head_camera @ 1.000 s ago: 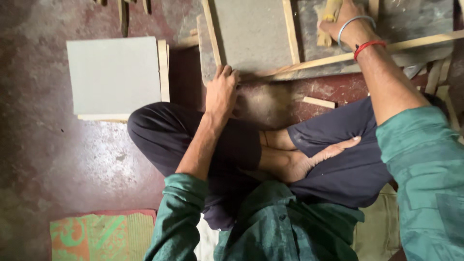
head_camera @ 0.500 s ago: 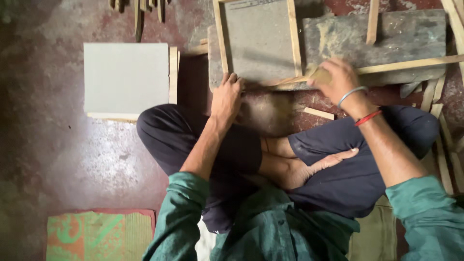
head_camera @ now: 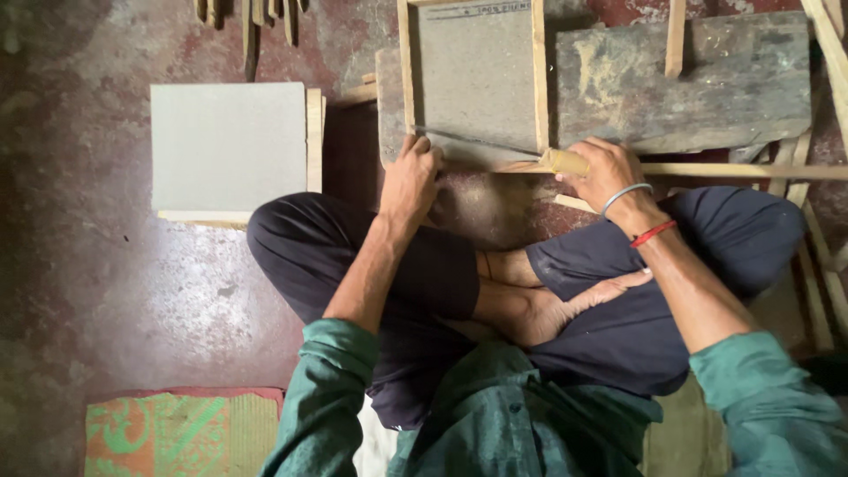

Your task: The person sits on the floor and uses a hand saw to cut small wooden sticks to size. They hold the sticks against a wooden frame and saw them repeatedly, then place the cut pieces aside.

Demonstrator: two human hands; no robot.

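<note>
Thin-bladed saw (head_camera: 495, 146), pale wooden handle

The right hand (head_camera: 605, 172) wraps around the handle of the saw (head_camera: 530, 155), so most of the handle is hidden. The thin blade is hard to see where it meets the left hand (head_camera: 411, 177). That hand covers the near corner of the wooden frame (head_camera: 536, 79). The top of the frame is cut off by the picture's edge. So are the small sticks (head_camera: 252, 18) at the top left. The long wooden strip (head_camera: 751, 170) runs off the right edge. The striped mat (head_camera: 177, 433) is cut off at the bottom.
</note>
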